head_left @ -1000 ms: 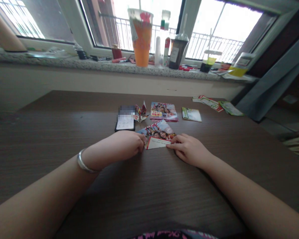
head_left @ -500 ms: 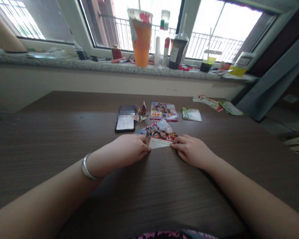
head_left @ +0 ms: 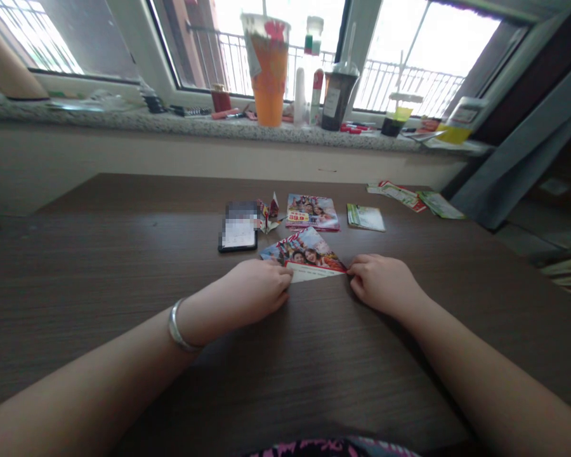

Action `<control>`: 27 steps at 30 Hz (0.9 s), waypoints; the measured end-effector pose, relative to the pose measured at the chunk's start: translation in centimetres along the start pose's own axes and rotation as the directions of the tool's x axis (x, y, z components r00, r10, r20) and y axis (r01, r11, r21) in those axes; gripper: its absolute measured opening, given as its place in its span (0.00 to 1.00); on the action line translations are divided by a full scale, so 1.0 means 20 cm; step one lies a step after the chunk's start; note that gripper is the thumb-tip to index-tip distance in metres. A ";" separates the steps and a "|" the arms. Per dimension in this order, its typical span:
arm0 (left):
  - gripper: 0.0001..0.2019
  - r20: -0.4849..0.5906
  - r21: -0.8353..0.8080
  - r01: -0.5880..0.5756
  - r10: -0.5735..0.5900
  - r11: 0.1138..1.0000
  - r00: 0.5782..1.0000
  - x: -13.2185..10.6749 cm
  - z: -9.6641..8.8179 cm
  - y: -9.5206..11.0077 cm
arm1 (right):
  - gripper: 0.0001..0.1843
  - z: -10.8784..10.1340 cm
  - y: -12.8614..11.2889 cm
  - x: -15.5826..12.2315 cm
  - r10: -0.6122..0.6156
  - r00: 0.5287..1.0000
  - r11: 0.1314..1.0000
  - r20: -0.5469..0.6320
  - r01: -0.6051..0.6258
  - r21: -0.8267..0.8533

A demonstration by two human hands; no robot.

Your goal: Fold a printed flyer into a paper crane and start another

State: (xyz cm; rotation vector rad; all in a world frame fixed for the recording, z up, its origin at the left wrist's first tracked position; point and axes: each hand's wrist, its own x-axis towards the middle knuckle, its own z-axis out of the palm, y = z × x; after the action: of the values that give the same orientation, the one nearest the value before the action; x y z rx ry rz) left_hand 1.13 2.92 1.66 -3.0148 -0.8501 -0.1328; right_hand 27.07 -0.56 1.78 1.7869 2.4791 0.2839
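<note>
In the last second, your right hand (head_left: 383,284) has moved outward from the pale strip to the right corner of the folded leaflet (head_left: 309,255), and your left hand (head_left: 261,284) has slid rightward along its near edge. The right corner is now more exposed; I judge that you are smoothing or aligning this edge. The leaflet lies on the table (head_left: 171,285), between your hands, in a triangle shape. Both hands have curled fingers touching it, the left at the near-left edge; whether they pinch it or only press, I cannot tell.

On the far windowsill (head_left: 195,126) stand some containers. The tall cup (head_left: 269,76) is mostly filled with orange drink. To its right, the lidded cup (head_left: 339,95) with a straw has dark content. Farther right, the bottle (head_left: 459,124) shows yellow liquid low inside. What the red jar (head_left: 221,99) holds, I cannot see.
</note>
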 end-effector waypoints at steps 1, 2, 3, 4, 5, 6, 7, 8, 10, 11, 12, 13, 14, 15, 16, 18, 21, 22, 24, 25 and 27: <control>0.09 0.022 0.022 -0.002 0.001 1.000 1.000 0.00 0.00 0.00 | 0.12 0.00 0.00 0.00 0.006 1.000 1.000 0.002 -0.006 -0.007; 0.09 0.040 0.045 -0.003 0.002 0.999 0.999 0.00 0.00 0.01 | 0.12 0.00 0.00 0.00 0.010 1.000 1.000 0.003 -0.010 -0.016; 0.09 0.046 0.066 -0.005 0.002 0.998 0.999 0.01 0.00 0.01 | 0.12 0.00 0.00 0.00 0.014 1.000 1.000 0.001 -0.014 -0.028; 0.09 0.039 0.082 -0.003 0.000 0.997 0.999 0.01 0.00 0.02 | 0.12 0.00 -0.01 0.00 0.017 1.000 0.999 -0.004 -0.017 -0.040; 0.09 0.027 0.094 -0.001 -0.001 0.996 1.000 0.01 0.00 0.03 | 0.12 0.01 -0.01 0.00 0.020 1.000 0.999 -0.014 -0.021 -0.050; 0.10 0.012 0.102 0.002 -0.003 0.995 1.000 0.01 0.01 0.04 | 0.12 0.01 -0.01 0.00 0.024 0.999 0.998 -0.029 -0.025 -0.059; 0.10 -0.001 0.108 0.006 -0.006 0.994 1.000 0.01 0.01 0.04 | 0.11 0.01 -0.01 0.00 0.026 0.998 0.998 -0.050 -0.029 -0.064; 0.11 -0.011 0.115 0.009 -0.008 0.993 1.000 0.02 0.02 0.05 | 0.11 0.02 -0.01 0.00 0.027 0.997 0.997 -0.077 -0.032 -0.063; 0.13 -0.021 0.128 0.007 -0.004 0.992 1.000 0.02 0.03 0.06 | 0.11 0.02 -0.01 0.00 0.030 0.989 0.998 -0.145 -0.038 -0.052; 0.14 -0.024 0.131 0.004 -0.001 0.991 1.000 0.02 0.03 0.07 | 0.10 0.02 0.00 0.00 0.033 0.983 0.998 -0.181 -0.042 -0.046; 0.15 -0.022 0.130 0.002 0.001 0.991 1.000 0.02 0.04 0.07 | 0.10 0.03 0.00 0.00 0.035 0.976 0.998 -0.215 -0.045 -0.038; 0.16 -0.020 0.123 0.003 -0.001 0.992 1.000 0.02 0.04 0.07 | 0.10 0.03 0.00 0.00 0.036 0.969 0.999 -0.246 -0.044 -0.028; 0.17 -0.021 0.110 0.005 -0.002 0.994 1.000 0.02 0.04 0.08 | 0.10 0.03 0.01 0.00 0.026 0.961 0.999 -0.274 -0.031 -0.013; 0.17 -0.025 0.094 0.006 -0.004 0.996 1.000 0.02 0.05 0.08 | 0.10 0.03 0.01 0.00 0.006 0.954 1.000 -0.300 -0.004 0.008; 0.17 -0.029 0.076 0.004 -0.002 0.997 1.000 0.02 0.05 0.07 | 0.10 0.03 0.01 0.00 -0.026 0.946 0.999 -0.323 0.038 0.030; 0.18 -0.046 0.045 -0.008 0.010 0.999 0.999 0.02 0.06 0.07 | 0.10 0.03 0.00 0.00 -0.098 0.929 0.988 -0.357 0.133 0.075; 0.19 -0.066 0.009 -0.022 0.023 1.000 0.998 0.02 0.06 0.07 | 0.13 0.04 -0.01 0.00 -0.163 0.923 0.965 -0.350 0.223 0.139; 0.19 -0.074 -0.006 -0.027 0.027 1.000 0.997 0.02 0.06 0.07 | 0.15 0.05 -0.01 0.00 -0.175 0.924 0.957 -0.339 0.240 0.161; 0.17 -0.088 -0.043 -0.052 0.048 0.998 0.995 0.02 0.06 0.07 | 0.18 0.06 -0.02 0.01 -0.192 0.925 0.945 -0.327 0.265 0.193; 0.15 -0.096 -0.065 -0.070 0.064 0.995 0.993 0.02 0.06 0.06 | 0.19 0.07 -0.02 0.02 -0.198 0.926 0.941 -0.321 0.271 0.202; 0.11 -0.103 -0.107 -0.100 0.089 0.989 0.991 0.02 0.06 0.06 | 0.19 0.09 -0.02 0.03 -0.192 0.930 0.939 -0.313 0.267 0.216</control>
State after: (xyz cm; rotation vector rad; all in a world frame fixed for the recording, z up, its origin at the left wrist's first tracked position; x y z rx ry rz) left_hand 2.23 2.17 0.49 -3.1144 -0.7130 -0.3354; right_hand 26.85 0.04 -0.01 1.6066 3.0267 0.2315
